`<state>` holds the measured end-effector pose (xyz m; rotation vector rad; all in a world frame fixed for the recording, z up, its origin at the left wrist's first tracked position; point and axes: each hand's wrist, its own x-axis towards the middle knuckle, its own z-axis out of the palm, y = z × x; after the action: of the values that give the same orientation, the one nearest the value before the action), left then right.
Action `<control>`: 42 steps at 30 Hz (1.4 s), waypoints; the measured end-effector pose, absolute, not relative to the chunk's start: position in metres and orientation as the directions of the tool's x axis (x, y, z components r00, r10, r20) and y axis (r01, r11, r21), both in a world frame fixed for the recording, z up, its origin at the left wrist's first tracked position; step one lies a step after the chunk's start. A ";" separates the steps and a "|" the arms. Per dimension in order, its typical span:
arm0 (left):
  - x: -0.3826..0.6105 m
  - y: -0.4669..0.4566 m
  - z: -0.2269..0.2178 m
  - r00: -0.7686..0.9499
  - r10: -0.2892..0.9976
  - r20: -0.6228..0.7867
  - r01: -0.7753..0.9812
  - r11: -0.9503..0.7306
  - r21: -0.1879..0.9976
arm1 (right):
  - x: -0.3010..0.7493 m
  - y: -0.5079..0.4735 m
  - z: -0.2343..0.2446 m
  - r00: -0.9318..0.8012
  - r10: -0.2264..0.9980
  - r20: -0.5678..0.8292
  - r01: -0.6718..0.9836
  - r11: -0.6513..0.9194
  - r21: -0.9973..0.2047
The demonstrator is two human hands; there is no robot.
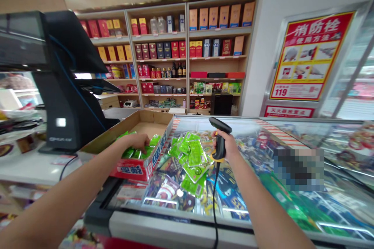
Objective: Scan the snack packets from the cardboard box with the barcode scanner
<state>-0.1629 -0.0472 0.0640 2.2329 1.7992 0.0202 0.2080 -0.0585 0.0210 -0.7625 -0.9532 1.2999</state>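
Holding scanner: right hand (pixel 229 147) has its fingers wrapped around a black handheld barcode scanner (pixel 219 137), above the glass-topped freezer (pixel 175 221); the scanner cord (pixel 215 202) hangs over the freezer's front.
Other hand: left hand (pixel 136 142) has its fingers down among green packets (pixel 137 151) in a red-printed cardboard tray (pixel 140 171) at the freezer's left end; grip unclear.
Loose stock: more green packets (pixel 191 159) lie mid-freezer.
Risk: a snagged cord could jerk the scanner loose; pulling could tip the tray.
Beyond freezer: black checkout terminal (pixel 64 85), wooden shelves of boxed bottles (pixel 160 46).
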 end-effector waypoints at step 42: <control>0.018 -0.030 -0.020 -0.179 0.969 0.170 -0.718 -0.247 0.650 | 0.181 -0.072 0.001 -0.326 0.943 0.060 0.018 0.070 -0.997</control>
<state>0.0175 -0.0300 -0.0205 0.6710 0.5133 1.7248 0.1813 -0.0724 0.0011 -1.0059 -1.5025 1.3827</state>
